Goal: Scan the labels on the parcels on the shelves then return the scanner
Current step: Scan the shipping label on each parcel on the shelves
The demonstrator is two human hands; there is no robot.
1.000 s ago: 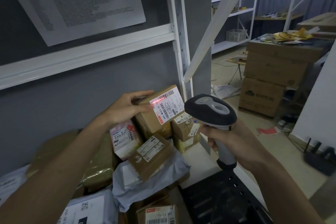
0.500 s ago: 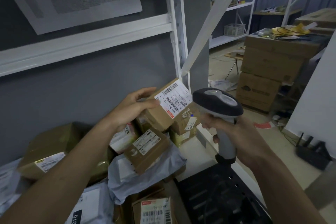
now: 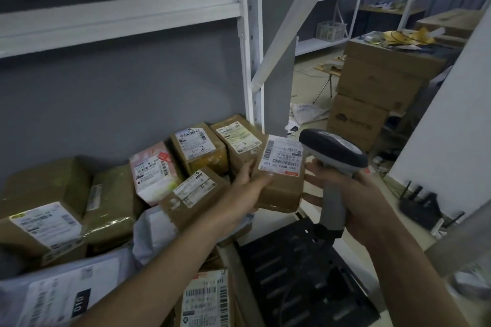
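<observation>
The left hand (image 3: 247, 191) has lowered the parcel (image 3: 279, 180); the red scan line is gone.

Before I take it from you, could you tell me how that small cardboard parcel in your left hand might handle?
The parcel looks stiff, keeping its square edges, and probably light, since the left hand alone holds it.

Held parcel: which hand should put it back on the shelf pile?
Left. The left hand already grips the brown parcel from its left side, nearest the shelved parcels. The right hand is wrapped round the scanner handle, with only its fingertips near the parcel.
</observation>
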